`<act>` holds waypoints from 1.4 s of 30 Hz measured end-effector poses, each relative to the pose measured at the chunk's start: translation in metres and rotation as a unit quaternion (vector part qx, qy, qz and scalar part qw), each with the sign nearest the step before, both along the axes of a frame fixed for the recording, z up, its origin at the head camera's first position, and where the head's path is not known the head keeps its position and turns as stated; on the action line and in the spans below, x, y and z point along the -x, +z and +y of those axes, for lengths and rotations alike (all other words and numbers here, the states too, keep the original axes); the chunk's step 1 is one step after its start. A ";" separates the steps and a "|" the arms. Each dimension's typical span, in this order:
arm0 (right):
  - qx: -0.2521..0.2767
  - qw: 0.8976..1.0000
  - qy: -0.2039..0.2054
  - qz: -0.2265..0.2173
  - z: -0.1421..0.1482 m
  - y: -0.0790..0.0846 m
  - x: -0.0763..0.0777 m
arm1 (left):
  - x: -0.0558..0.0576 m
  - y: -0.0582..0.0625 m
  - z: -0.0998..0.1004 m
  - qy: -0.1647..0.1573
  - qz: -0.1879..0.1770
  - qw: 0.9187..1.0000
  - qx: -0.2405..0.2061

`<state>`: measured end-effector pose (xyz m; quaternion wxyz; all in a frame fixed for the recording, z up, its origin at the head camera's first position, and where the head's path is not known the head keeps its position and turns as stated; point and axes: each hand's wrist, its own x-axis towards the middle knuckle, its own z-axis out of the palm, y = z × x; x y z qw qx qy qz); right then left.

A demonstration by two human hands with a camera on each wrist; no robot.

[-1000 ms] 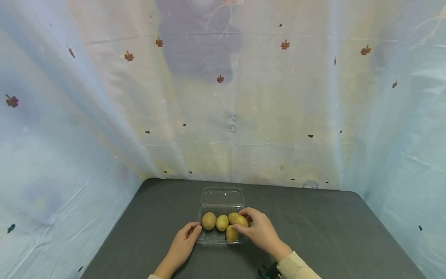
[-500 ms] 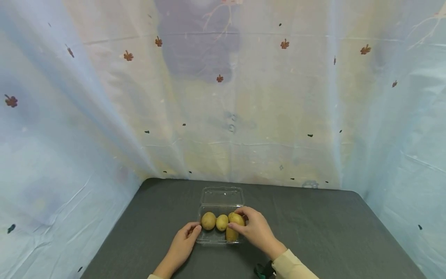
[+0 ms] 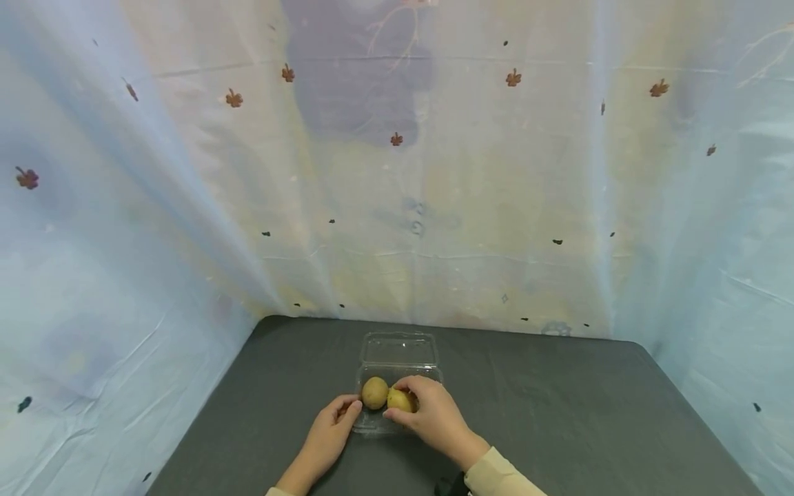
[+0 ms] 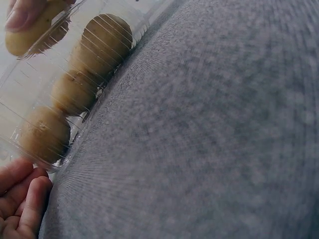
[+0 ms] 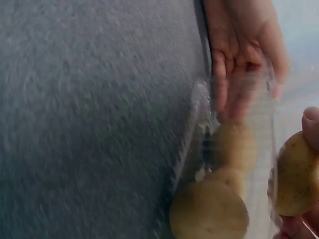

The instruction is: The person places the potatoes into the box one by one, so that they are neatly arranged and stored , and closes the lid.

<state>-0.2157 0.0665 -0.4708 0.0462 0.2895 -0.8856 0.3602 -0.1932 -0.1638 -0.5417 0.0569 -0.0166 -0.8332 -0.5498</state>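
Note:
A clear plastic clamshell box (image 3: 371, 432) stands on the table with its lid (image 3: 400, 349) folded back. My left hand (image 3: 329, 435) holds the box's left end, thumb and fingertips at the rim. Between the thumb and fingers of my right hand (image 3: 436, 416) is a yellow potato (image 3: 400, 400), raised over the middle of the box. Another potato (image 3: 374, 393) lies inside at the left end. Through the wall, the left wrist view shows several potatoes (image 4: 74, 92) in a row. My right hand covers most of them in the head view.
The dark grey cloth-covered table (image 3: 558, 406) extends around the box on all sides. A pale patterned curtain (image 3: 471, 207) hangs behind it and along both sides. Part of a black strap (image 3: 451, 485) shows by the right sleeve (image 3: 504, 475).
My right hand has carried its potato leftward from the box's right end to over its middle. The left hand has stayed at the left end. The head view has shifted slightly.

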 end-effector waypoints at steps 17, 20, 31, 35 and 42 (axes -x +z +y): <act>-0.035 0.998 0.000 0.056 -0.010 -0.013 0.001 | 0.002 0.000 -0.005 -0.011 -0.027 1.000 -0.003; -0.035 0.998 -0.001 0.049 -0.009 -0.013 0.000 | 0.001 0.000 -0.005 -0.013 -0.026 1.000 -0.002; -0.028 0.999 0.006 0.045 -0.006 -0.015 0.003 | 0.001 0.003 -0.003 -0.021 -0.020 1.000 -0.007; -0.029 0.998 0.021 0.042 -0.005 -0.014 0.002 | 0.001 0.004 -0.003 -0.022 -0.021 1.000 -0.003; -0.025 0.996 0.026 0.076 -0.001 -0.014 0.001 | 0.002 0.002 -0.004 -0.028 -0.015 1.000 -0.003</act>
